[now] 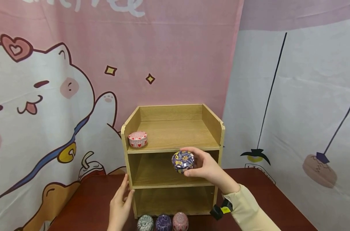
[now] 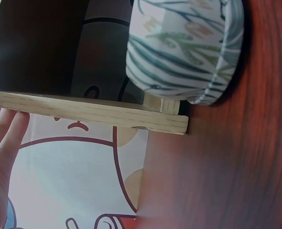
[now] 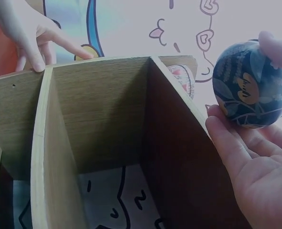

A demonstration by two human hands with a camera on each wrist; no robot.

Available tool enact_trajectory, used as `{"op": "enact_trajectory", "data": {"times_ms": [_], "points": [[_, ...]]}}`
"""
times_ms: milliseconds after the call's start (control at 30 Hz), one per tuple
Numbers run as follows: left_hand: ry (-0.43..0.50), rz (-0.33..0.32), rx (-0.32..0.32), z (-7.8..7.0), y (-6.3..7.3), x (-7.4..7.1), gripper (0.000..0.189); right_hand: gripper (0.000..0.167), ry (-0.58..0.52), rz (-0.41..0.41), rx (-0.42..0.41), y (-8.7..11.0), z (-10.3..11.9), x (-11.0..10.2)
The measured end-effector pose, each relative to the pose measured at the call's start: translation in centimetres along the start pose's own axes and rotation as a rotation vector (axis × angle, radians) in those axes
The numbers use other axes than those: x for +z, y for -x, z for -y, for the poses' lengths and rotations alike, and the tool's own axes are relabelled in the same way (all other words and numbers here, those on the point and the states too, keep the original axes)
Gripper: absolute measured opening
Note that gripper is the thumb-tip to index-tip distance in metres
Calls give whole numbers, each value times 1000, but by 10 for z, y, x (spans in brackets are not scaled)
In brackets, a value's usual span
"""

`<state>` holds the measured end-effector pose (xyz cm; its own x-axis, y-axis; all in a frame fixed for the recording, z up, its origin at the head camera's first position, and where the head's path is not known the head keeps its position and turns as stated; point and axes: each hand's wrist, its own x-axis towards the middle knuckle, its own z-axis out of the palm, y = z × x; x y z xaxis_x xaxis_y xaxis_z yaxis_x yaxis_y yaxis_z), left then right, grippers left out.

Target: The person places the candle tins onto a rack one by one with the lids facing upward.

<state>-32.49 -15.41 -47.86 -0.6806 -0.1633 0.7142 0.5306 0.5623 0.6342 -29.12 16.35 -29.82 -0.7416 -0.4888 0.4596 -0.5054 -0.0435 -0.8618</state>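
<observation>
My right hand (image 1: pixel 206 168) grips a dark blue round tin (image 1: pixel 182 161) with a yellow flower pattern, thumb on one side and fingers on the other. It is held in front of the wooden shelf (image 1: pixel 175 133), near the upper edge of the middle compartment. In the right wrist view, the tin (image 3: pixel 248 90) is raised beside the top board. My left hand (image 1: pixel 121 205) touches the shelf's left side panel with extended fingers, as the left wrist view also shows. A pink tin with red hearts (image 1: pixel 138 139) sits at the top level's front left corner.
On the dark red table (image 1: pixel 88 202) before the shelf stand a green-and-white leaf-patterned tin (image 1: pixel 145 223), a purple tin (image 1: pixel 163 222) and a pink tin (image 1: pixel 180 221) in a row. A printed cloth backdrop (image 1: pixel 180 57) hangs behind and to the right.
</observation>
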Motion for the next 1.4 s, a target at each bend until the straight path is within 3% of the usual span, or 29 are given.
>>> {"op": "enact_trajectory", "data": {"times_ms": [600, 900, 1167, 1400], "points": [[0, -12, 0, 1, 1, 1, 75, 73, 134, -19, 74, -16, 23, -11], [-4, -24, 33, 2, 0, 2, 77, 71, 146, -46, 52, -24, 35, -15], [-5, -8, -3, 1, 2, 0, 75, 69, 173, -63, 80, -34, 40, -16], [18, -11, 7, 0, 1, 0, 74, 68, 189, -79, 70, -44, 43, -18]]}}
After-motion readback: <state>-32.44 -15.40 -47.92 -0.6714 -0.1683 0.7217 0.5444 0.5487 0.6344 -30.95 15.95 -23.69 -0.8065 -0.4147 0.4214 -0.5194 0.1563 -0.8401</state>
